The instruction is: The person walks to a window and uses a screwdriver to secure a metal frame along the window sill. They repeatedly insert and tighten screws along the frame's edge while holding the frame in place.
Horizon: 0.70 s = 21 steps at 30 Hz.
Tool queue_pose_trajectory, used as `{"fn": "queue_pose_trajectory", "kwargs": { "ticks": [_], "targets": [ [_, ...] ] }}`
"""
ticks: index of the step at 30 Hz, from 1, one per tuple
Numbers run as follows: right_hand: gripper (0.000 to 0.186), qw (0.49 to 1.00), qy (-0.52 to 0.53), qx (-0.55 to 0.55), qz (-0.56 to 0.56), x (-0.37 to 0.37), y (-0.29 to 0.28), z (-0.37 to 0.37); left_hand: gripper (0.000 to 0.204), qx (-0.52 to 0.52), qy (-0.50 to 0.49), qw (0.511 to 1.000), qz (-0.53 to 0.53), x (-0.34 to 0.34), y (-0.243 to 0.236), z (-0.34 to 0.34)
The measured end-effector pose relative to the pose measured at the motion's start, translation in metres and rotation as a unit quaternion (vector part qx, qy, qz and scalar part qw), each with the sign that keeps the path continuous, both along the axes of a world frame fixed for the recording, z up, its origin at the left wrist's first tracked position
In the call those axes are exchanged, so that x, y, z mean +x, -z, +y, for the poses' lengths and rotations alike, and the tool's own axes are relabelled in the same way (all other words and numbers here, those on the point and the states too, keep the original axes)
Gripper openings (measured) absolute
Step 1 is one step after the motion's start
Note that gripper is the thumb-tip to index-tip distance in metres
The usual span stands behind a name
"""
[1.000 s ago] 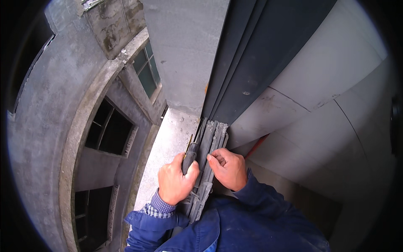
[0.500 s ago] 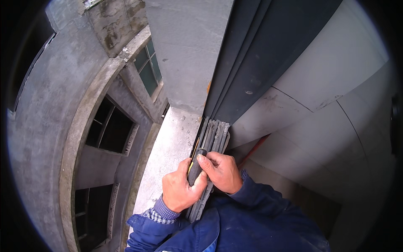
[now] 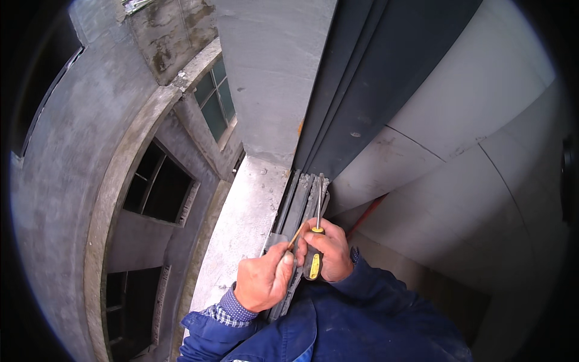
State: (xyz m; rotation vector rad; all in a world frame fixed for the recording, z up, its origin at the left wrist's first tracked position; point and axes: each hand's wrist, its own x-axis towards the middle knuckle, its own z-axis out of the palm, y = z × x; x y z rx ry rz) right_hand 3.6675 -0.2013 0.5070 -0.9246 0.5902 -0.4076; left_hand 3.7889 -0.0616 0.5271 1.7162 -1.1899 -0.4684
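My right hand (image 3: 333,252) is closed round the black-and-yellow handle of a screwdriver (image 3: 313,265). The metal shaft points away from me, its tip over the far end of a grey metal window track (image 3: 297,208). Beside it, my left hand (image 3: 260,282) pinches a thin brown stick (image 3: 296,235), which slants toward my right fingers. A pale, see-through flat piece (image 3: 275,239) shows by my left index finger; whether I hold it cannot be told. Both hands are over the track. Grey crumbly debris (image 3: 324,180) lies at the track's far end.
A dark grey window frame upright (image 3: 356,78) rises at the track's far end. Left of the track runs a pale concrete ledge (image 3: 235,223), with a building wall (image 3: 136,72) and windows beyond. On the right is a light panelled wall (image 3: 458,127) with a red bar (image 3: 368,214) low down.
The screwdriver, whose handle was between both hands, is now in my right hand with its shaft showing. My hands have moved slightly apart, and the brown stick shows in my left.
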Motion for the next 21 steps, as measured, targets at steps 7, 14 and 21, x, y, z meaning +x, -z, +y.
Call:
{"fn": "queue_pose_trajectory", "kwargs": {
  "ticks": [7, 14, 21],
  "targets": [
    [0.018, 0.996, 0.02, -0.072, 0.042, 0.002, -0.015, 0.0, 0.008, -0.031, 0.035, 0.998, -0.05, 0.006, 0.006, 0.003],
    [0.013, 0.991, 0.066, -0.112, 0.023, -0.004, -0.017, -0.012, 0.018, 0.011, -0.071, 0.992, 0.105, 0.013, -0.005, 0.005],
    [0.012, 0.982, 0.107, -0.154, 0.014, 0.0, -0.02, 0.0, 0.018, -0.008, -0.121, 0.892, 0.436, 0.013, -0.001, 0.001]
  ]
}}
